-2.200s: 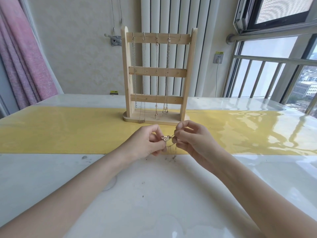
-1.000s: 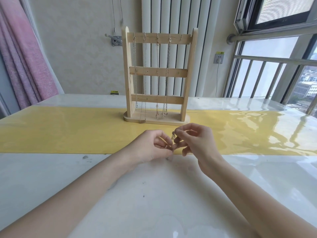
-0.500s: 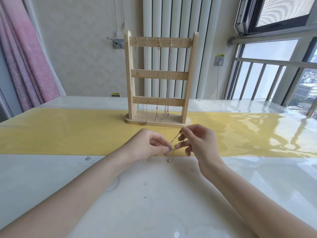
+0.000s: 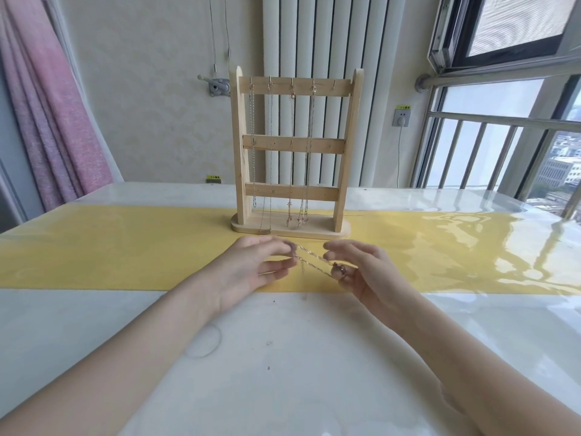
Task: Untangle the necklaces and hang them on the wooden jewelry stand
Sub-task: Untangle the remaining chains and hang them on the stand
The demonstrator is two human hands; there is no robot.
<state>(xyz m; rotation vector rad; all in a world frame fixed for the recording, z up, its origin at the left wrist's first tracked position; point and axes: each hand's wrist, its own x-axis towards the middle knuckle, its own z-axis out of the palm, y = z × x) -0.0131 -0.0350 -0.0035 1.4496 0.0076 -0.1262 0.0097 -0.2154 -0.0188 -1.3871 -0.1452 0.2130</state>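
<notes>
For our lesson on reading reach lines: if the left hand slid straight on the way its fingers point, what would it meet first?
The left hand points rightward along the stretched necklace, so it would probably meet the right hand first; depth between them is unclear.

Bright daylight from the window point(image 4: 503, 146) glares off the glossy table point(image 4: 471, 247); wide-angle edges bend.

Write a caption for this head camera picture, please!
Two hands stretch a necklace before a wooden stand.
</notes>
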